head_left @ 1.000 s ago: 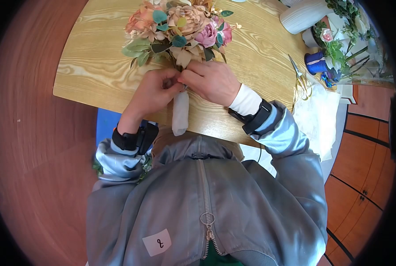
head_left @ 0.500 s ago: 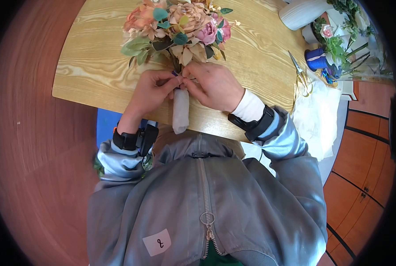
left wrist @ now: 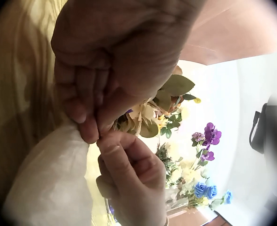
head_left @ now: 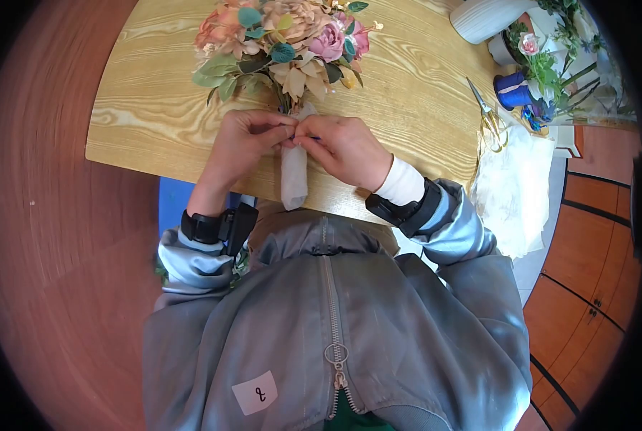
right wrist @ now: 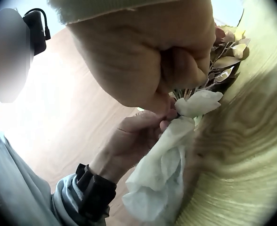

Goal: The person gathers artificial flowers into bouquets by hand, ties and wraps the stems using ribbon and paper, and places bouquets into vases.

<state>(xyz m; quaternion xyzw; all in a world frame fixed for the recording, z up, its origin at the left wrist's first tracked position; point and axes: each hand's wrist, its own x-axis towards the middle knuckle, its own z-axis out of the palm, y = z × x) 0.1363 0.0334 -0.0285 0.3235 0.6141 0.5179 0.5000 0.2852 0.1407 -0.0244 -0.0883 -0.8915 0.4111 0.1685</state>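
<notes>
A bouquet of artificial flowers [head_left: 301, 32] in peach, cream and pink lies on the wooden table, its stems toward the person. White paper wrapping [head_left: 293, 176] covers the stem end and bunches out above the fingers. At the neck of this wrapping, my left hand [head_left: 245, 144] pinches a thin blue ribbon between thumb and forefinger. My right hand [head_left: 346, 149] pinches the ribbon from the other side, its fingertips meeting the left ones. The fingers hide most of the ribbon. In the right wrist view, the white wrapping [right wrist: 157, 172] flares below the pinched spot.
Gold-handled scissors [head_left: 490, 122] lie to the right, near a spool of blue ribbon [head_left: 513, 93]. White paper sheets [head_left: 515, 190] hang over the table's right edge. A white ribbed vase [head_left: 482, 20] and potted flowers [head_left: 536, 65] stand at the back right.
Both hands have stayed at the stem, fingertips working together, and the right hand has shifted slightly toward the person. White paper now shows above the fingers. The bouquet has moved slightly left.
</notes>
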